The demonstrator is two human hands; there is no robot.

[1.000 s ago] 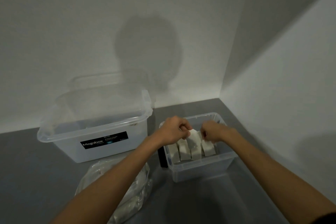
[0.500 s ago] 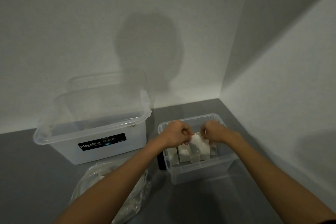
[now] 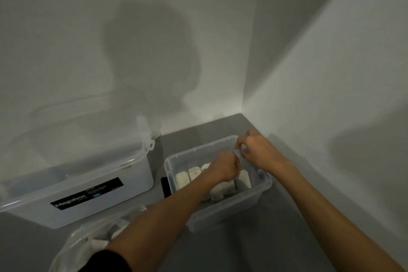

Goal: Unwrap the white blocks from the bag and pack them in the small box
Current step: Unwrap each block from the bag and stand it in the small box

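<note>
Hands: we count two, left hand (image 3: 225, 168) and right hand (image 3: 258, 150).
Boxes: two, small box (image 3: 223, 212) and large box (image 3: 134, 174).
White blocks (image 3: 182, 180): we count at least five in the small box.
Bag (image 3: 70, 247): one.

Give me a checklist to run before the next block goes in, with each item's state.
1. Small box open and upright: ok.
2. White blocks standing in a row inside: ok.
3. Bare space behind the row: ok.
4. Left hand free: cannot tell; its fingers are curled over the row.
5. Right hand free: cannot tell; its fingertips are pinched together at the box's far corner.
6. Bag holds more blocks: ok.
</note>
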